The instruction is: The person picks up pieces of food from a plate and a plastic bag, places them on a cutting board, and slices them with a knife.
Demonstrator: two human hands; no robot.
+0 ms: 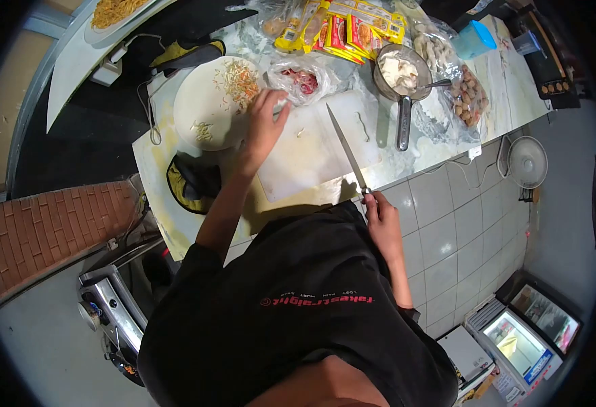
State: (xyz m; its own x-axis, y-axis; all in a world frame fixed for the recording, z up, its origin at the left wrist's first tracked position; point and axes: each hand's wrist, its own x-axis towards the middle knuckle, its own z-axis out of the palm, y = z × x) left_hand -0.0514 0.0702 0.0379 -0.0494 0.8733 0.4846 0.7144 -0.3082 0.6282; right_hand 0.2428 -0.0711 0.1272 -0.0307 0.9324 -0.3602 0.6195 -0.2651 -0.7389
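Observation:
My right hand [382, 216] is closed around the handle of a long kitchen knife [345, 144]. Its blade points away from me over the white cutting board [291, 173]. My left hand [268, 123] is over the right rim of a large white plate [193, 102], beside the board, fingers apart and nothing visible in them. Shredded vegetables [237, 80], pale and orange, are heaped at the plate's far side. A smaller pile of greenish shreds [202, 130] lies nearer me. Just beyond my left fingertips sits a clear plastic bag [303, 80] with something dark red inside.
Right of the board stands a pan [404, 76] with white contents and a spoon, its handle towards me. Behind are yellow and red food packets [352, 34]. A bag of brown balls [468, 98] and a blue container [474, 39] stand right. A yellow-black mitt [191, 184] lies left.

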